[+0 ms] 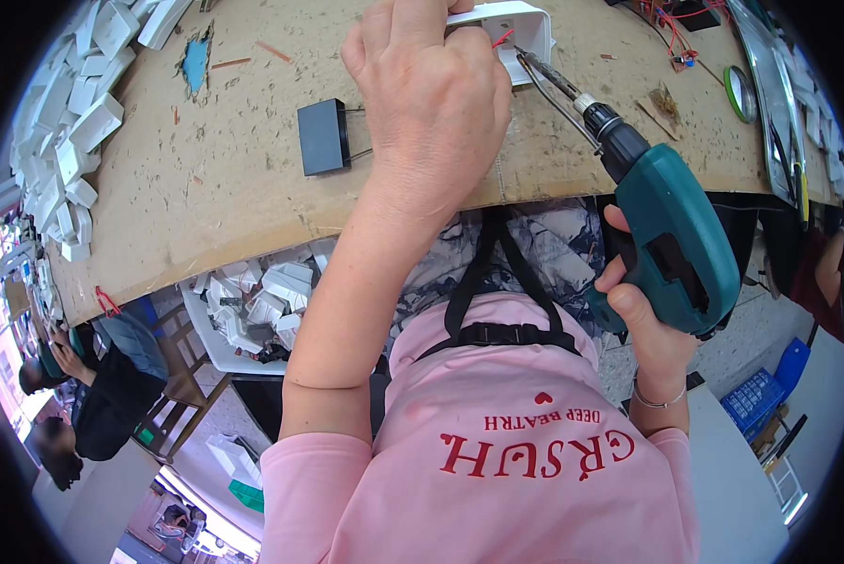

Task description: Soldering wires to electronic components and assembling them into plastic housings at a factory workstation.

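The white housing (pixel 537 26) lay at the upper middle of the frame, open side showing a red wire (pixel 504 39), probably for tip access. The left hand (pixel 436 99) covered its left side, likely steadying it; its grasp could not be told. At right, the right hand (pixel 649 315) was wrapped around the teal soldering gun (pixel 690 221), apparently for angled aim. The black box (pixel 322 138) sat left, perhaps kept within reach.
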